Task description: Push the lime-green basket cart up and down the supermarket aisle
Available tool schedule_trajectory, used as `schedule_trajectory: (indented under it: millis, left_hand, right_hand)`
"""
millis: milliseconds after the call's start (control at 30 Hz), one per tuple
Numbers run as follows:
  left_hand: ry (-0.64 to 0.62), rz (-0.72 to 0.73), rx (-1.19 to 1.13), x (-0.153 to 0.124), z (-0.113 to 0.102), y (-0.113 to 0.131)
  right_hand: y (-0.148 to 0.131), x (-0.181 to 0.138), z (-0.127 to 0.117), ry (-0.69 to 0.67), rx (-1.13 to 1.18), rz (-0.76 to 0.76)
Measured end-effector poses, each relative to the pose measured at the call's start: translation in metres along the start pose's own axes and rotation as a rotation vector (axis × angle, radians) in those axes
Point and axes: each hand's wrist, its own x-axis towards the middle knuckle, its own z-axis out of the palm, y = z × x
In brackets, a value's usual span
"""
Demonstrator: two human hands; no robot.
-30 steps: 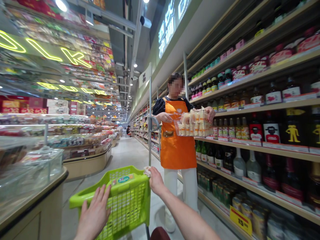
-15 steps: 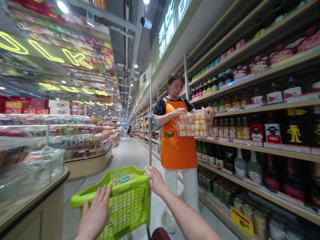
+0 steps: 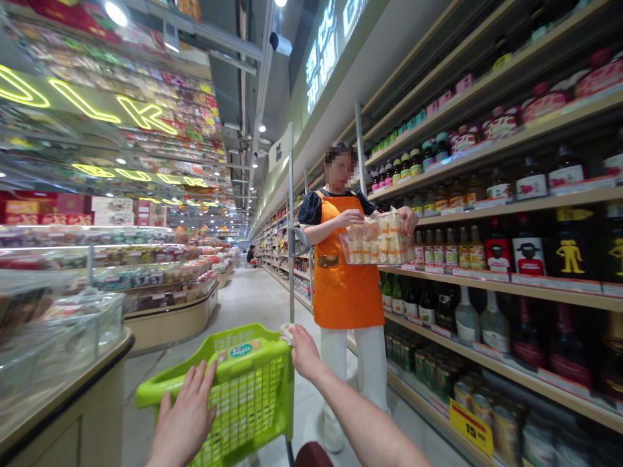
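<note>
A green plastic shopping cart (image 3: 257, 395) stands right in front of me, its near rim carrying a small printed label panel (image 3: 241, 350). My left hand (image 3: 187, 405) rests on the left part of that rim, fingers stretched out and lying flat, with nothing held. At the rim's right corner, my right hand (image 3: 305, 350) is closed on a crumpled whitish cloth (image 3: 288, 334) and presses it against the plastic. Whether the cloth is fabric or paper tissue I cannot tell.
Ahead to the right, a person in an orange apron (image 3: 348, 285) holds a clear bin (image 3: 374, 243) of wrapped goods. Shelves of bottles (image 3: 467, 318) line the right side. A display counter (image 3: 97, 383) borders the left. The tiled aisle (image 3: 238, 292) runs between.
The view has shifted very slightly, so the surroundings sit a little farther left. Both hands keep their places on the cart.
</note>
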Motion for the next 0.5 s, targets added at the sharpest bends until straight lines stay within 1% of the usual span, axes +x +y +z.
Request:
schedule_trajectory:
  millis: [333, 500]
  left_hand:
    - [-0.001, 0.007, -0.016, -0.0011, -0.0003, -0.0004]
    - [-0.003, 0.002, -0.01, -0.0001, -0.0031, 0.0016]
  right_hand:
    - [-0.0046, -0.001, -0.0051, 0.017, 0.02, -0.018]
    - [-0.0066, -0.0012, -0.0078, 0.004, 0.032, -0.025]
